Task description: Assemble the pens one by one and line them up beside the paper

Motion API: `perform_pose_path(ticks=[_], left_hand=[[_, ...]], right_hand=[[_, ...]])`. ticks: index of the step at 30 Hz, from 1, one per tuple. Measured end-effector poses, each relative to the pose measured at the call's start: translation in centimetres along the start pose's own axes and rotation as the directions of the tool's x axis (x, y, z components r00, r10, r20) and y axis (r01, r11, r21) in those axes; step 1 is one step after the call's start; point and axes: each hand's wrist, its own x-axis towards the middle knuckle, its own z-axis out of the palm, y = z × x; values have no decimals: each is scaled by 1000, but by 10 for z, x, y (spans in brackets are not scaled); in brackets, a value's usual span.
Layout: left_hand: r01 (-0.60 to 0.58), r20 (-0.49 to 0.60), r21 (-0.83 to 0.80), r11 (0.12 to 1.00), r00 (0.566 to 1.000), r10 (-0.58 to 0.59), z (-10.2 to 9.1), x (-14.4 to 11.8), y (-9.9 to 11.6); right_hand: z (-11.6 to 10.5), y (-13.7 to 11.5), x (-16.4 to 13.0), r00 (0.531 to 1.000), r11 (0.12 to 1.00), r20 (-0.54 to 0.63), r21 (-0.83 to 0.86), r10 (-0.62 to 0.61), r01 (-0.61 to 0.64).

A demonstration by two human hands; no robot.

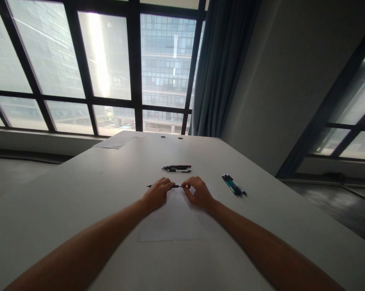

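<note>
A dark pen lies level between my two hands, above the far part of a white sheet of paper. My left hand is closed around its barrel, and the left end sticks out past the knuckles. At the thin right end, the thumb and fingertips of my right hand are pinched together. Those fingertips partly hide the tip, so whether it is a separate small piece is unclear. Just beyond my hands, several pens lie side by side, mostly black, one with a white section.
To the right lies a bundle of several pens, some with blue or green parts. Printed sheets rest at the white table's far left. Two small dark discs sit near the far edge, by the windows and a blue curtain.
</note>
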Motion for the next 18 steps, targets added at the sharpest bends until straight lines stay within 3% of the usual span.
perform_pose_path(ticks=[18], left_hand=[[32,-38,32,999,999,-31,-1,-3,3]], right_hand=[[0,-1,1,1000,998,-11,66,-15,16]])
